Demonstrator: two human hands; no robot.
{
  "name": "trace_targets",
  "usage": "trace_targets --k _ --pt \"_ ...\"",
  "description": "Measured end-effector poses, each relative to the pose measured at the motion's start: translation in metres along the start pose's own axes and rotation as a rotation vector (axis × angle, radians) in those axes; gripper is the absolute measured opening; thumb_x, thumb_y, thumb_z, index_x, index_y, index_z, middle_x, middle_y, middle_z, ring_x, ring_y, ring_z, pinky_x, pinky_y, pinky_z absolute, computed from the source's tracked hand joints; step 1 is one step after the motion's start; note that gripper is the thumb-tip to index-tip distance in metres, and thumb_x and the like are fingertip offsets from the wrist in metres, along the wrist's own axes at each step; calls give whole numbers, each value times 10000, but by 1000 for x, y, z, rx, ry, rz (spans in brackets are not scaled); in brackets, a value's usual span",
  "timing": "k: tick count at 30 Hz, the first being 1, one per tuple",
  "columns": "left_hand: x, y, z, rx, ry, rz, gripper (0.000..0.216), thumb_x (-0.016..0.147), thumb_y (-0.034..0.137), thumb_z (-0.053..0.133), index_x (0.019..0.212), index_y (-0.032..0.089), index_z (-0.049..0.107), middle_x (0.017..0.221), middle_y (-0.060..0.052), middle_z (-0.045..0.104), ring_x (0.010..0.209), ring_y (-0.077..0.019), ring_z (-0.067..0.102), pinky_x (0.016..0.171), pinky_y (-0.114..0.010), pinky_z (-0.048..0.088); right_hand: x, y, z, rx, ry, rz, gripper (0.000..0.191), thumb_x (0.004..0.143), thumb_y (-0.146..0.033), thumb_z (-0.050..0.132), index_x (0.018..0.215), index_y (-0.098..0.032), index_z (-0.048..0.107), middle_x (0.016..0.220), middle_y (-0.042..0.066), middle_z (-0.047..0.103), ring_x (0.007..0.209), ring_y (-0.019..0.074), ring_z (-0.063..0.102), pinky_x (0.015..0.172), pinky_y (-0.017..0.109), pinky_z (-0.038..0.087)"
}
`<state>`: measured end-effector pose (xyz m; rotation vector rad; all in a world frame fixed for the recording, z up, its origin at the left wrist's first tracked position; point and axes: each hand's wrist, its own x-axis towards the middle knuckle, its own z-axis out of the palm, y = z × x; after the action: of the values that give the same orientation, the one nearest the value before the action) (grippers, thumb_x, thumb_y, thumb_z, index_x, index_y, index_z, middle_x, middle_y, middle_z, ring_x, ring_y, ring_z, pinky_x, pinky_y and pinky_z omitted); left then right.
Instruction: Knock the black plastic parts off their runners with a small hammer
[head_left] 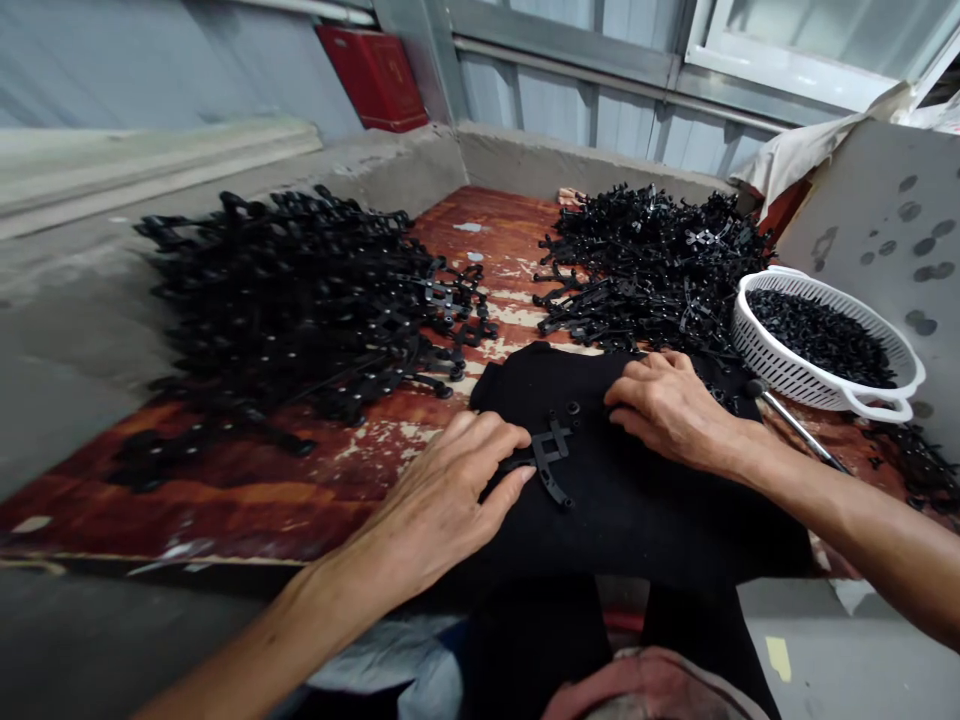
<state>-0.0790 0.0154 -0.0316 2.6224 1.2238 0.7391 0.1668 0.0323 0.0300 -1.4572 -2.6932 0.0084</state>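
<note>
A black cloth (637, 500) lies over the near edge of the worn red board (300, 480). On it rests a small black plastic frame piece (551, 455) with a few tiny round black parts beside it. My left hand (442, 500) pinches the left end of that piece between thumb and fingers. My right hand (667, 405) rests knuckles-up on the cloth just right of the piece, fingers curled down; what is under them is hidden.
A large heap of black plastic frames (300, 290) covers the left of the board, a second heap (645, 260) lies at the back right. A white slotted basket (885, 390) holds small black parts. A thin metal rod (799, 430) lies beside it. A red box (375, 75) stands against the wall.
</note>
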Motion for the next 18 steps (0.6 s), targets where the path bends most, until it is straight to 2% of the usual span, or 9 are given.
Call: trace_targets --k 4,13,18 --pt "-1 0 -2 -20 -19 15 164 931 244 440 882 187 586 847 -31 566 835 -197 493 747 -326 406 -6 -2 7 -24 -12 -8 155 897 -171 545 984 -114 660 954 114 695 906 262 554 837 390 274" --pt "-12 -9 -11 -20 31 61 147 925 230 457 870 186 587 823 -22 581 813 -177 508 730 -302 414 8 -24 18 24 28 -63 144 896 -169 511 897 -150 654 872 65 703 855 228 547 839 376 249" --pt "-15 -10 -9 -11 56 48 146 924 224 461 863 187 588 822 -18 583 817 -177 508 731 -302 417 15 -15 14 48 85 -9 160 912 -200 500 930 -177 657 863 41 701 819 208 557 763 341 260"
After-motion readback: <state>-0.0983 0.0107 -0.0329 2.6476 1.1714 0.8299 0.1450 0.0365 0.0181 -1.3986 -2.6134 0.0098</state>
